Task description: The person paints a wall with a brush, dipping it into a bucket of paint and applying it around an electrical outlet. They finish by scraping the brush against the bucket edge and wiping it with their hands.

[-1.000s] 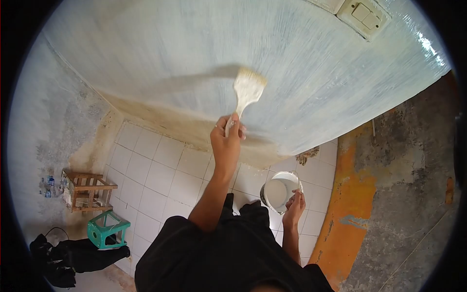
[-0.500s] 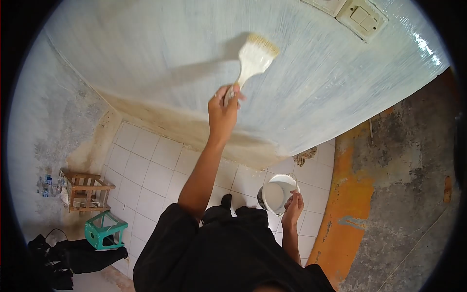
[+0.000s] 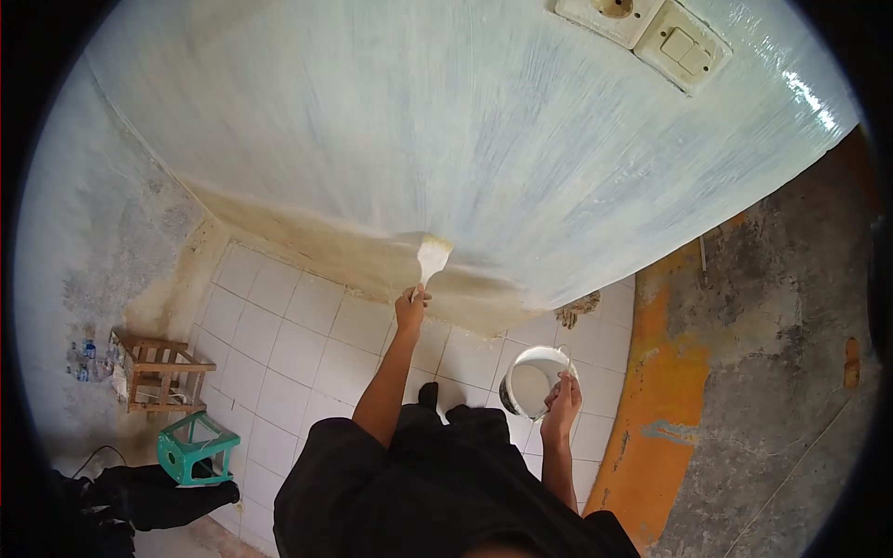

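My left hand (image 3: 410, 306) is closed around the handle of a wide paintbrush (image 3: 433, 260), its white, paint-smeared head pointing up. Bristle tips are right at the lower part of the wall (image 3: 372, 149), where pale streaky paint meets a tan band (image 3: 307, 223). On the other side, my right hand (image 3: 563, 402) grips the wire handle at the rim of a small bucket (image 3: 546, 356). Whitish paint (image 3: 530, 386) lies inside the bucket, which hangs over the tiled floor.
A socket (image 3: 612, 7) and a light switch (image 3: 686, 50) sit high on the wall. To the left stand a wooden stool frame (image 3: 167, 367) and a green plastic stool (image 3: 195, 451) near dark cloth (image 3: 158, 498). White tiles (image 3: 298, 358) and an orange-grey surface (image 3: 670, 400) lie below.
My left hand has brought the paintbrush down from mid-wall to the tan band near the floor. The bucket and my right hand have shifted only slightly.
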`<state>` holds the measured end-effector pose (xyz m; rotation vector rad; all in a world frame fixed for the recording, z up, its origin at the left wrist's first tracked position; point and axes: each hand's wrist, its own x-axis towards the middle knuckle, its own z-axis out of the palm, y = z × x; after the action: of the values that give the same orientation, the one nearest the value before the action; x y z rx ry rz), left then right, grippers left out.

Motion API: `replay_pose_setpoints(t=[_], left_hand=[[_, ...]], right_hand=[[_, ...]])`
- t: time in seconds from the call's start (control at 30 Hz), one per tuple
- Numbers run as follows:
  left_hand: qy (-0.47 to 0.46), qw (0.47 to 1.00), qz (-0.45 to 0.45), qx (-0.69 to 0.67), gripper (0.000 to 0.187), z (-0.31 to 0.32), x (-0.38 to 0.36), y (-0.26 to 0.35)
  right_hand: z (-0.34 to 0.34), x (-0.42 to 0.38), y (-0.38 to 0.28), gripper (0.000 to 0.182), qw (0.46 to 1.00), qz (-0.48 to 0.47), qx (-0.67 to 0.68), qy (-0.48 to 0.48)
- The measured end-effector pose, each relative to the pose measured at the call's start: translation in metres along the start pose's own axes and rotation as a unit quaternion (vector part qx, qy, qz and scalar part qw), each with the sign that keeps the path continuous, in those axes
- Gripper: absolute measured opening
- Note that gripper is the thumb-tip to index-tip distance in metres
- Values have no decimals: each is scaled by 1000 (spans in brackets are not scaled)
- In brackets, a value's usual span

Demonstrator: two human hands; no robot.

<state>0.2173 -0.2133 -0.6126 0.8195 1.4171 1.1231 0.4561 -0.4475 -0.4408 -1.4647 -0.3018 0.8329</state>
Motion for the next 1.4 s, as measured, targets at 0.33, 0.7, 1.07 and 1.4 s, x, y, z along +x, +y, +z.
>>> replay_pose_setpoints(t=[0.33, 0.7, 1.07, 1.4], left_hand=[[35, 993, -100, -42, 29, 6, -1, -18], [-43, 999, -9, -15, 29, 33, -31, 106], [-123, 956, 235, -127, 38, 38, -152, 362], [-143, 941, 272, -139, 47, 77, -94, 348]], right_hand=[[5, 1, 2, 19, 998, 27, 11, -48], [10, -8, -8, 26, 986, 65, -43, -150], [6, -6, 5, 26, 988, 71, -16, -139], [4, -14, 15, 25, 990, 78, -3, -114]])
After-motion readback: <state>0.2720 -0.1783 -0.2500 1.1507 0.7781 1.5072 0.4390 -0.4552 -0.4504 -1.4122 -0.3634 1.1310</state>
